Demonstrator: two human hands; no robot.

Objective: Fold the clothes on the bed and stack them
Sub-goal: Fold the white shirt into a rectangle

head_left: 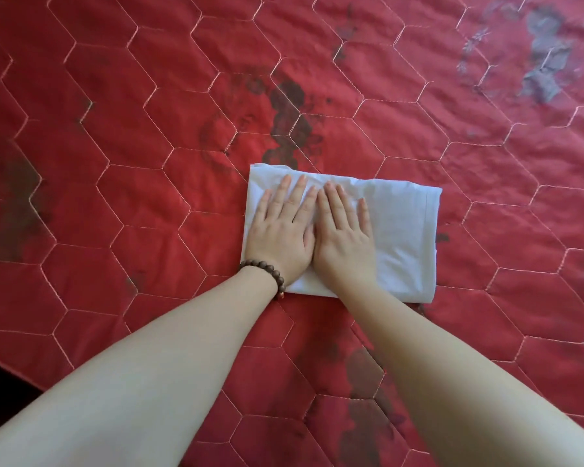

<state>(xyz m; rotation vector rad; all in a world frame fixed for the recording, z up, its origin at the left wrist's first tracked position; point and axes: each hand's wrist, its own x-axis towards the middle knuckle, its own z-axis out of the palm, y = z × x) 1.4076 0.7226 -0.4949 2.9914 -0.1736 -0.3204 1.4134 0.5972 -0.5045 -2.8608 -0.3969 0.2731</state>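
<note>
Brown bead bracelet

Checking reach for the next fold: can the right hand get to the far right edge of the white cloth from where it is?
Probably yes. The right hand lies flat on the folded white cloth beside the left hand, and nothing lies between it and that edge.

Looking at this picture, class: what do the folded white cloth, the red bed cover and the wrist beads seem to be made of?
Folded white cloth: thin woven fabric, probably cotton, matte; it creases softly and shows a stitched hem.
Red quilted bed cover: smooth fabric with a slight sheen, padded; pale stitching forms puffed hexagons.
Brown bead bracelet on the left wrist: likely wood, dull brown round beads.
</note>
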